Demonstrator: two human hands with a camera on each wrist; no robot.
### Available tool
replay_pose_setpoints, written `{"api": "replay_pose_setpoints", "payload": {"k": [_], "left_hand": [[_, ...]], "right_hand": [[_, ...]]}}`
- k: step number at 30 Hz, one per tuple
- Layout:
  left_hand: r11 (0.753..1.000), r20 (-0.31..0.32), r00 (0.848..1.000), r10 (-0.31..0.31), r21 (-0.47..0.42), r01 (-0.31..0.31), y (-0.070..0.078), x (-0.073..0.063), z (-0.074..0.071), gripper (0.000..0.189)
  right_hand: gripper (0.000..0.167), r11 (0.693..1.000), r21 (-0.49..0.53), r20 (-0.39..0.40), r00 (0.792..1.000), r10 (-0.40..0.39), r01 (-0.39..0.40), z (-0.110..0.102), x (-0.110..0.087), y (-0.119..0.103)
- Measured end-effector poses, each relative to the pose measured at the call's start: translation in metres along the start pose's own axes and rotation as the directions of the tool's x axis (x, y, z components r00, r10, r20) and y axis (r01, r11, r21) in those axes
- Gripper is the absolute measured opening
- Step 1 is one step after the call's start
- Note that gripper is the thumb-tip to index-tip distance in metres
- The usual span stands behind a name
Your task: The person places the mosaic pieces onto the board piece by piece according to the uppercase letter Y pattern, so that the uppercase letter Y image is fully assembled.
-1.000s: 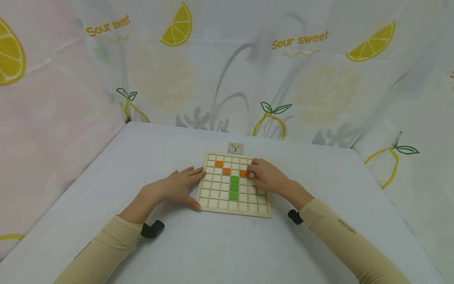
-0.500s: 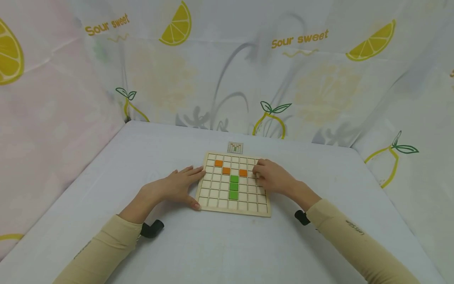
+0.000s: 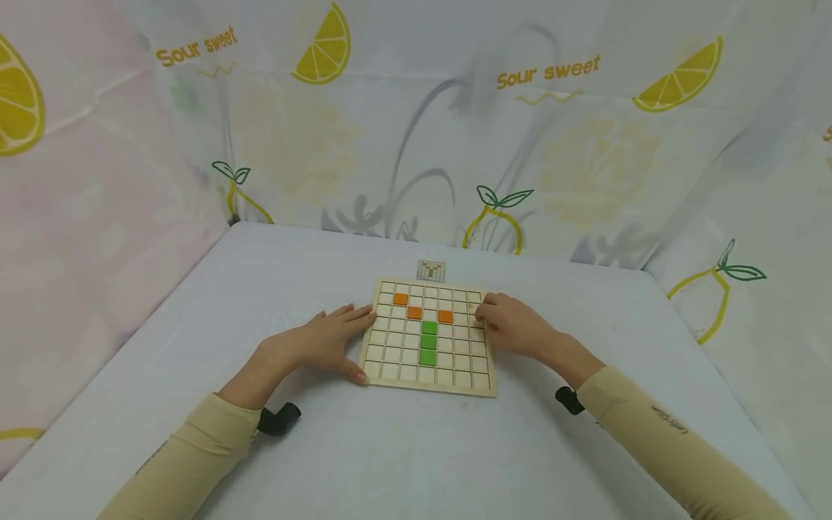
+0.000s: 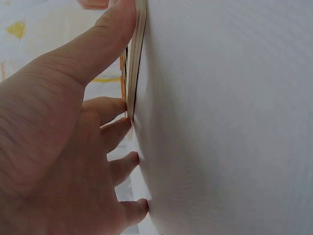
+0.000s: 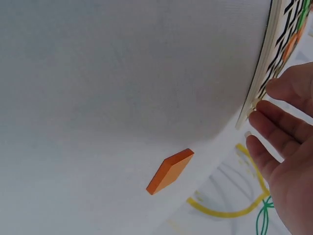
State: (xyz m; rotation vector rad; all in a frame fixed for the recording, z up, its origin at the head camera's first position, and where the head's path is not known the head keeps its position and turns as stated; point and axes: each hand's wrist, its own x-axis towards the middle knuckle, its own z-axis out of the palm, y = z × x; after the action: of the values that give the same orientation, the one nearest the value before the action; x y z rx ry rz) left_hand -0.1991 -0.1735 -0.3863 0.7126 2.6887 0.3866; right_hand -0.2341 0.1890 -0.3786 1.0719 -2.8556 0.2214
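A square wooden grid board [image 3: 429,388] lies on the white table, its cells filled with pale tiles. Three orange tiles [image 3: 414,313] and three green tiles [image 3: 429,342] form part of a Y on it. My left hand [image 3: 325,339] steadies the board's left side, thumb [image 4: 115,29] at the near corner and fingers spread along the edge and table. At the upper right cells, my right hand [image 3: 513,325] has curled fingers; pale bits at their tips [image 5: 254,117] look like a tile, mostly hidden. One loose orange tile [image 5: 171,171] lies right of the board, hidden in the head view.
Behind the board lies a small pattern card [image 3: 431,271] with a coloured Y on a grid. Printed cloth walls [image 3: 416,130] with lemons close off the table's back and both sides. Black wrist mounts [image 3: 279,419] stick out beneath both forearms.
My right hand has drawn back rightward, from beside the right-hand orange tile to the board's right edge, uncovering more cells. My left hand and the board stay about where they were.
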Motion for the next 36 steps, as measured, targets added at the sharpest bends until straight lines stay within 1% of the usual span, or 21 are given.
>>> {"api": "replay_pose_setpoints", "payload": {"k": [5, 10, 13, 15, 19, 23, 31, 36], "left_hand": [[1.0, 0.002, 1.0, -0.002, -0.008, 0.002, 0.001, 0.0, -0.001, 0.117], [1.0, 0.004, 1.0, -0.005, -0.008, 0.005, 0.002, 0.0, -0.001, 0.117], [1.0, 0.004, 1.0, -0.004, -0.011, 0.004, 0.002, 0.0, -0.001, 0.117], [1.0, 0.002, 1.0, -0.003, -0.014, 0.003, 0.003, 0.0, -0.001, 0.117], [1.0, 0.0, 1.0, -0.002, -0.013, 0.002, 0.003, -0.001, -0.001, 0.117], [1.0, 0.0, 1.0, -0.002, -0.015, 0.002, 0.002, -0.001, -0.001, 0.116], [1.0, 0.0, 1.0, -0.002, -0.015, 0.002, 0.001, 0.0, -0.001, 0.117], [1.0, 0.002, 1.0, -0.003, -0.015, 0.003, 0.001, 0.001, 0.0, 0.118]], "right_hand": [[0.024, 1.0, -0.001, -0.002, 1.0, 0.003, -0.003, -0.003, -0.008, 0.005], [0.025, 0.999, -0.009, 0.025, 0.998, 0.05, -0.05, -0.002, -0.015, 0.016], [0.025, 0.997, -0.009, 0.026, 0.997, 0.073, -0.073, -0.001, -0.019, 0.023], [0.024, 0.997, -0.003, 0.017, 0.997, 0.075, -0.075, -0.002, -0.021, 0.026], [0.023, 0.998, 0.012, -0.004, 0.999, 0.054, -0.054, -0.003, -0.026, 0.029], [0.024, 0.999, 0.021, -0.007, 0.999, 0.047, -0.047, -0.006, -0.03, 0.03], [0.028, 0.992, 0.078, 0.045, 0.994, 0.1, -0.104, -0.01, -0.04, 0.036], [0.028, 0.988, 0.091, 0.054, 0.991, 0.119, -0.123, -0.011, -0.048, 0.039]]}}
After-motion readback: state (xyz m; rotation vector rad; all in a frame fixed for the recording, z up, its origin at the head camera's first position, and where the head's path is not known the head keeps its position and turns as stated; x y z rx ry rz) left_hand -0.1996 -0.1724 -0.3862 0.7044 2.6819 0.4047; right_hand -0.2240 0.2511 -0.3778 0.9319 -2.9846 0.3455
